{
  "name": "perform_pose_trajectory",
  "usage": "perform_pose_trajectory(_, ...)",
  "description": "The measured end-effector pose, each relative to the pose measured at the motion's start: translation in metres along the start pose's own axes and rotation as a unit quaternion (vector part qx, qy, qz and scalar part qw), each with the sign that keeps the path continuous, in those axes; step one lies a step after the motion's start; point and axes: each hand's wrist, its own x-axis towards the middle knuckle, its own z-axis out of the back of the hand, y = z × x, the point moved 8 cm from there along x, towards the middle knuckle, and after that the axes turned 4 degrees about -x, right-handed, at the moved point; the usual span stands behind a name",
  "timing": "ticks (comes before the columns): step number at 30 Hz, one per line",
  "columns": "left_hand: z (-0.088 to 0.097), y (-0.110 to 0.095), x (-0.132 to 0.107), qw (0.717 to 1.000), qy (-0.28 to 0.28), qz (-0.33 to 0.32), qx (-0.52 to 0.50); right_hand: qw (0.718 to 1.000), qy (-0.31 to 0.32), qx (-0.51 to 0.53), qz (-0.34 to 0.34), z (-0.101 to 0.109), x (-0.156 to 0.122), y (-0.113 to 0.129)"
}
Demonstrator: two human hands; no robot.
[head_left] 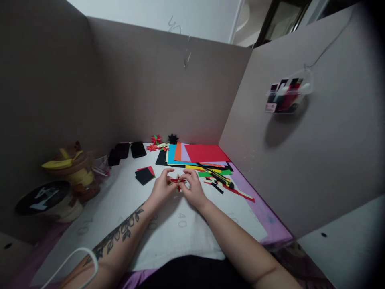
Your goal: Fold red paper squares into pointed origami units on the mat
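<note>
Between my two hands is a small folded paper star [178, 185], red with pale points. My left hand [164, 183] pinches its left side with thumb and fingers. On the opposite side my right hand [192, 185] grips it the same way. The star is just above the white table cover. To the left of my left hand lie black paper squares [144, 176], with a red one showing beneath. Close by my right hand, a yellow and black utility knife [218, 177] rests across strips of coloured paper [216, 186].
Coloured sheets [207, 153] are stacked at the back. Finished-looking paper stars [156, 139] and a black star [173, 139] stand behind, beside a black phone-like slab [138, 149]. Pots [70, 170] fill the left edge. A clear holder [287, 96] hangs on the right panel.
</note>
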Motion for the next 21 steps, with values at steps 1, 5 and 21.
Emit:
perform_pose_trajectory(1,-0.0003,-0.0009,-0.0002,1.0,0.002,-0.007,0.01,1.0,0.003,0.0,-0.001,-0.0007,0.0,-0.0004)
perform_pose_trajectory(5,-0.0012,-0.0018,-0.0016,0.999,0.005,-0.017,0.031,1.0,0.012,0.002,-0.004,-0.0033,-0.0003,-0.0025)
perform_pose_trajectory(21,-0.0035,0.0014,-0.0039,1.0,-0.014,0.013,-0.014,0.999,-0.037,0.024,-0.031,0.0021,-0.0011,-0.0048)
